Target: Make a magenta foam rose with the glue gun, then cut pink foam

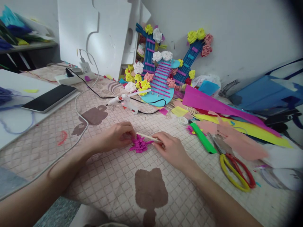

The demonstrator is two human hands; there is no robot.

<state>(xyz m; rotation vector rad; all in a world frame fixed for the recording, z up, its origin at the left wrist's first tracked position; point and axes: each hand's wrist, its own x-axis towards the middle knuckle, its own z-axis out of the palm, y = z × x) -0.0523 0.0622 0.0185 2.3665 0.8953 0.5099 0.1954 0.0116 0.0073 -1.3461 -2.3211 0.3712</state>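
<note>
A magenta paper flower (139, 144) with spiky, folded petals lies low over the tiled-pattern tablecloth, between my two hands. Along its far side runs a thin pale wooden stick (147, 136). My left hand (121, 135) is closed at the flower's left edge, its fingertips partly hidden behind petals. The fingers of my right hand (169, 146) pinch the stick's right end, close to a petal tip. Beyond my hands rests a white hot glue gun (124, 101) with a small red light on.
To the right lie red-and-yellow-handled scissors (233, 168), a green box cutter (203, 138) and coloured paper sheets (224, 110). Against the wall lean blue guitar-shaped decorations (161, 82) with paper flowers. A phone (49, 98), power strip (75, 77) and white cable (81, 126) occupy the left.
</note>
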